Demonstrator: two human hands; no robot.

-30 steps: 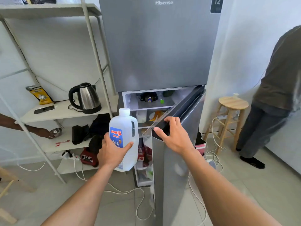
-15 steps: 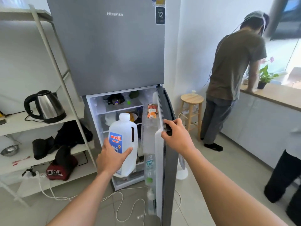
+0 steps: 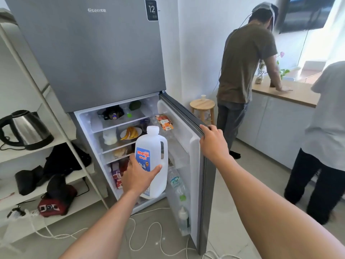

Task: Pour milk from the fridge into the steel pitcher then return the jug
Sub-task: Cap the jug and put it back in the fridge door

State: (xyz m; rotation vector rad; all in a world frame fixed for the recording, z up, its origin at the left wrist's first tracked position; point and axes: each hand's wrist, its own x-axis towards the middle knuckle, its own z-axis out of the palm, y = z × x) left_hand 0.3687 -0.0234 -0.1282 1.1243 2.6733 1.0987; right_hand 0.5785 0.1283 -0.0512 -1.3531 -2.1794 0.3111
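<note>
My left hand (image 3: 139,175) grips a white plastic milk jug (image 3: 155,144) with a blue Meiji label and a white cap, held upright in front of the open lower compartment of the grey fridge (image 3: 89,53). My right hand (image 3: 212,143) clasps the top corner of the lower fridge door (image 3: 196,165), which stands wide open. Bottles sit in the door's lower rack. The steel pitcher is not in view.
A white shelf unit (image 3: 61,139) at the left carries a steel kettle (image 3: 26,129) and dark bags. White cables (image 3: 149,238) trail on the floor under the door. A wooden stool (image 3: 202,106) and two persons (image 3: 244,71) at a counter (image 3: 291,94) stand to the right.
The fridge door has swung from partly open to wide open under my right hand. My view has turned right, and the jug has come closer to the fridge shelves.
</note>
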